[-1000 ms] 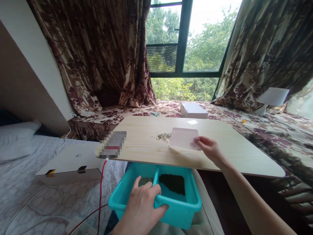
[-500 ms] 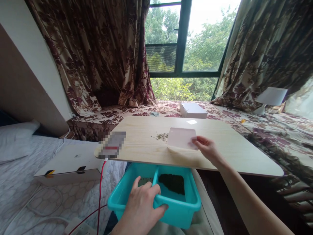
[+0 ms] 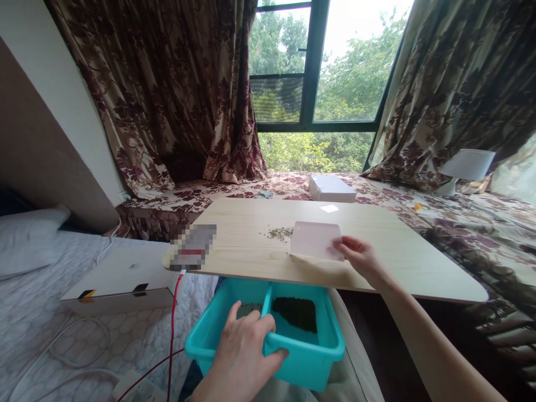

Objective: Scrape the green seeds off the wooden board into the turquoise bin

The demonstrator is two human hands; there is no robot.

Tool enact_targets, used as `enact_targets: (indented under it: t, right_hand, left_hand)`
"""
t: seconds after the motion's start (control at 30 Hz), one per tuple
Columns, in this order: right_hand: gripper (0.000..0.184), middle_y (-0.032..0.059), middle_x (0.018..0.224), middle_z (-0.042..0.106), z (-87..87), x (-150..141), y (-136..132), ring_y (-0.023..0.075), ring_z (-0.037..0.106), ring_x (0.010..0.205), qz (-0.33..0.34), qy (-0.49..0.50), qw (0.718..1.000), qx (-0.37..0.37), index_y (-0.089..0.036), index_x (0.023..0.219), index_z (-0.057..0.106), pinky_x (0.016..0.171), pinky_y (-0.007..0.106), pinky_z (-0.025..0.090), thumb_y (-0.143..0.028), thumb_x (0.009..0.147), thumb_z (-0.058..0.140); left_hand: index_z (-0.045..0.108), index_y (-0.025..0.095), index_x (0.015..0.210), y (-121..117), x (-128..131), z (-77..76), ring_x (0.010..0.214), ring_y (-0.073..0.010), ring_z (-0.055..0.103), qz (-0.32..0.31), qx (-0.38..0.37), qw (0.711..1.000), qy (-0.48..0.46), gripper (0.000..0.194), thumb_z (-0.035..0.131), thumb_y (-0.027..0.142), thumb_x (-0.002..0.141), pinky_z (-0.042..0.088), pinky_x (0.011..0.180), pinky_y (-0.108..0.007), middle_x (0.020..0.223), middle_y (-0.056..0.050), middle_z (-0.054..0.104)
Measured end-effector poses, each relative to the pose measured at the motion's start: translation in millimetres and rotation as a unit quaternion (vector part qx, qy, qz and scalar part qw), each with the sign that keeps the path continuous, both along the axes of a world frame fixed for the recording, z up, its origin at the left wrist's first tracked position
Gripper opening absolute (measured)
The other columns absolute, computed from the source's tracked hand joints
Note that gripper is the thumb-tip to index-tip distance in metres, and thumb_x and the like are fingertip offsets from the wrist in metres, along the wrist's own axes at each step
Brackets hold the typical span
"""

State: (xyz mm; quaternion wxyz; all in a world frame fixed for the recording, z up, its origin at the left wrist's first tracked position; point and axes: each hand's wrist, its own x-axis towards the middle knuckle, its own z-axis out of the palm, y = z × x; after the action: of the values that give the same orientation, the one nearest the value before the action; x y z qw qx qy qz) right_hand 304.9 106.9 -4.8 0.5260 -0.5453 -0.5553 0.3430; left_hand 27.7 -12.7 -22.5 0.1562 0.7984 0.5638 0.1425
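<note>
The pale table [image 3: 410, 251] lies before you; at its near edge, your left hand [image 3: 247, 343] clasps the turquoise bin [image 3: 307, 368] by the divider [image 3: 268, 295]. At the table's middle — pinched in your right hand [image 3: 359, 255] — a translucent card [image 3: 314, 240] (tabletop contact unclear) sits beside scattered grains [image 3: 280, 233].

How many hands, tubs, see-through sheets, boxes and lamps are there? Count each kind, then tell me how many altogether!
Hands: 2 (left hand and right hand)
Tubs: 1 (turquoise tub)
See-through sheets: 1 (pale sheet)
Boxes: 2 (left box and far box)
Lamps: 1 (white lamp)
Total: 7
</note>
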Motion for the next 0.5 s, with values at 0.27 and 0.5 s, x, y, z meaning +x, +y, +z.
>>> enact_targets:
  t: [0.27,0.5]
  right_hand:
    - [0.035,0.0056,0.072,0.073,-4.6,-8.6,6.6,0.017,0.062,0.06,0.012,-0.016,1.0,0.014,-0.017,0.075,0.07,0.051,0.026,0.045,-0.051,0.065,0.069]
    - [0.037,0.007,0.076,0.075,-1.8,-10.7,5.1,0.0189,0.065,0.064,0.026,-0.025,0.999,0.019,-0.018,0.076,0.071,0.054,0.028,0.048,-0.053,0.065,0.069]
  left_hand:
    - [0.057,0.024,0.074,0.4,0.4,2.1,0.075,-0.019,0.061,0.0,-0.004,1.0,0.0,0.005,0.061,0.027,0.073,0.021,0.108,-0.05,0.072,0.004,0.058]
    - [0.057,0.024,0.075,-0.6,-1.6,-1.8,0.077,-0.0191,0.061,0.002,0.004,1.0,-0.009,0.007,0.063,0.029,0.073,0.021,0.108,-0.05,0.073,0.003,0.058]
